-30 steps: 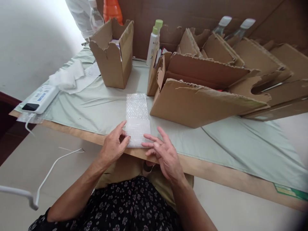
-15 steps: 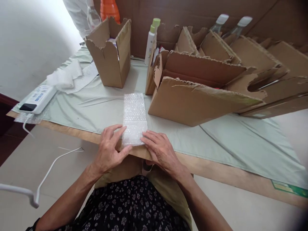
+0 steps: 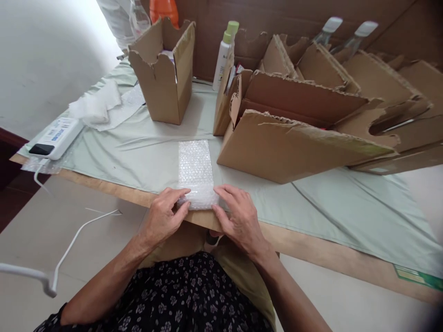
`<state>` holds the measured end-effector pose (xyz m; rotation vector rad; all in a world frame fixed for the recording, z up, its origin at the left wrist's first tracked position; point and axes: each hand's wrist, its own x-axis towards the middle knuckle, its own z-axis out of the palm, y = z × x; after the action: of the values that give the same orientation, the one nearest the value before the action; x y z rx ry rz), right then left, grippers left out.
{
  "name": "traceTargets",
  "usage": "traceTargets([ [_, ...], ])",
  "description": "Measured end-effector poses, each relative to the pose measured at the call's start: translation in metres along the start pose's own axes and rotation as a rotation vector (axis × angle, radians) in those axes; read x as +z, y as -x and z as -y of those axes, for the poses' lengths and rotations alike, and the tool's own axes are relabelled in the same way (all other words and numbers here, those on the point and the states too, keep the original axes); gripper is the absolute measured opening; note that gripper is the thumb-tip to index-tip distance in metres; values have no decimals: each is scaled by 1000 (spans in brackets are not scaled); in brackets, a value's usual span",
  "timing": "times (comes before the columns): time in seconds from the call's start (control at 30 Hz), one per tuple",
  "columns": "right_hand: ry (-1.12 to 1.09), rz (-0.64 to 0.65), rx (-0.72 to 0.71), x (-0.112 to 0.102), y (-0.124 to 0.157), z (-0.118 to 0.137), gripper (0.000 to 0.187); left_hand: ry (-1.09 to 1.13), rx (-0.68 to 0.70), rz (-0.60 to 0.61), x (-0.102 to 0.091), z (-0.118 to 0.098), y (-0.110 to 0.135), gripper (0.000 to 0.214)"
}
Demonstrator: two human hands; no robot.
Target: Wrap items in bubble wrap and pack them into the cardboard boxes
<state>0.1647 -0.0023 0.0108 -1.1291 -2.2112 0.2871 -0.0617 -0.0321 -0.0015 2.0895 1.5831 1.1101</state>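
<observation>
A strip of clear bubble wrap (image 3: 195,161) lies flat on the pale green cloth, at the table's front edge. Its near end is folded over into a thicker bundle; whether anything is wrapped inside I cannot tell. My left hand (image 3: 163,216) grips the left end of this bundle between thumb and fingers. At the opposite end, my right hand (image 3: 239,213) pinches the bundle's right side, thumb low and index finger on top. Both wrists hang over the wooden edge.
Cut cardboard boxes (image 3: 304,147) stand close on the right. A taller cardboard box (image 3: 162,92) is at the back left. Crumpled wrap (image 3: 98,103) and a white power bank (image 3: 55,138) with a cable lie to the left. A white bottle with a green cap (image 3: 221,62) stands behind.
The folded near end of the bubble wrap has become shorter and thicker. My right hand has gone from fingers laid on the edge to a pinch. The view has shifted slightly.
</observation>
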Motion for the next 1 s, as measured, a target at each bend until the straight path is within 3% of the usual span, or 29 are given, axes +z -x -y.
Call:
traceTargets([
  [0.1, 95, 56, -127, 3, -1, -1, 27, -47, 10, 20, 2, 5, -8, 24],
  [0.2, 90, 122, -196, 7, -6, -5, 20, -121, 48, -36, 1, 5, -7, 23],
  [0.27, 48, 123, -182, 6, -8, -7, 18, -146, 109, -67, -2, 2, -1, 23],
  [0.37, -37, 155, -130, -2, -10, -5, 17, -109, 186, -15, -8, -2, 9, 22],
  [0.47, -111, 197, -72, -9, -9, -2, 18, -48, 153, 10, -9, -2, 10, 21],
  [0.57, -55, 101, -29, -8, -7, -2, 27, -60, 114, -1, -5, 4, -1, 20],
  [0.67, 54, 26, -83, -1, -6, -3, 32, -142, 102, 1, 0, 11, -15, 18],
  [0.83, 73, 113, -126, 6, -7, -7, 26, -187, 97, -68, -1, 11, -13, 22],
  [1.0, -129, 188, -10, -5, -5, -4, 23, -80, 178, 9, -9, 3, 2, 25],
])
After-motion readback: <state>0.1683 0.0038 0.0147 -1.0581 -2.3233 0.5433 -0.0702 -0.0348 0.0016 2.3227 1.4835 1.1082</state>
